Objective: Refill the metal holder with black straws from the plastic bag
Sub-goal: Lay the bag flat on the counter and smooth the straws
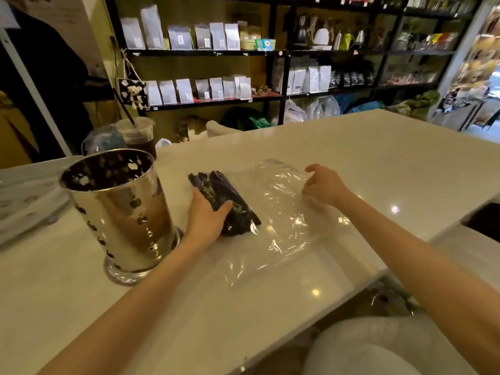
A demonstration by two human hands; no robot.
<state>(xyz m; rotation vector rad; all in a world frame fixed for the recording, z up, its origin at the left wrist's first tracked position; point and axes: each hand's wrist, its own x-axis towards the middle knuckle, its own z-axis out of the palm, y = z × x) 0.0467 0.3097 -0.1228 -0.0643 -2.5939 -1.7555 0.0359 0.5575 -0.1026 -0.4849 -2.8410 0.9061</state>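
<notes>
White counter (351, 163) fills the near scene. Far left on it: plastic cup (138, 136) w/ dark drink, black straw (123, 106) tilted left. Crumpled clear wrap (104, 140) just left of cup. Far wall: black shelves (205, 53) w/ rows of white & grey pouches (180, 37); kettles (320, 36) on upper shelf to the right. Bags (319, 108) on floor below shelves.

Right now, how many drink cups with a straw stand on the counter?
1. The plastic cup of dark drink, with a black straw, stands at the counter's far left edge, behind the metal holder. Others may be hidden behind that holder.
</notes>
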